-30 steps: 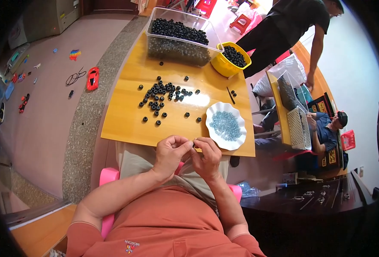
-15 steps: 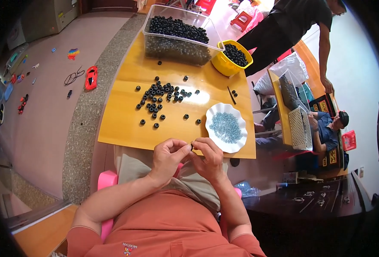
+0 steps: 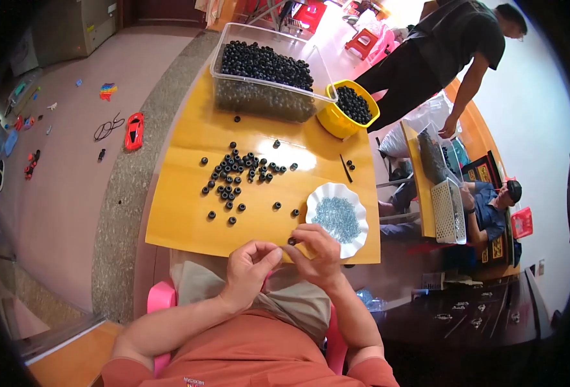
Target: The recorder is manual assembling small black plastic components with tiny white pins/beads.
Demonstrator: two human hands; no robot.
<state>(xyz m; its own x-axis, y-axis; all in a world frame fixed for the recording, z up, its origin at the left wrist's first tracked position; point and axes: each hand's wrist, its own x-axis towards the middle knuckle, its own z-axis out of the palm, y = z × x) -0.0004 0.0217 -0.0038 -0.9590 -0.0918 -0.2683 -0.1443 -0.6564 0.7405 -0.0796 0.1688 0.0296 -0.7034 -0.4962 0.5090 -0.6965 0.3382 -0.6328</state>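
- Appearing pinched between the fingers of the right hand [image 3: 324, 258], one black bead [image 3: 291, 241] is noted by the near edge of the worktop [image 3: 175, 226], toward its right corner.
- In the left hand [image 3: 249, 271], thumb and fingertip are pressed together; whether anything is gripped cannot be told.
- The bead is judged light, stiff and sturdy, but apt to roll; it is best held across its outer rim.

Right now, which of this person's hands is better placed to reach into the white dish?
Probably the right hand: it is beside the white dish, though it holds a black bead. The left hand is farther from the dish.
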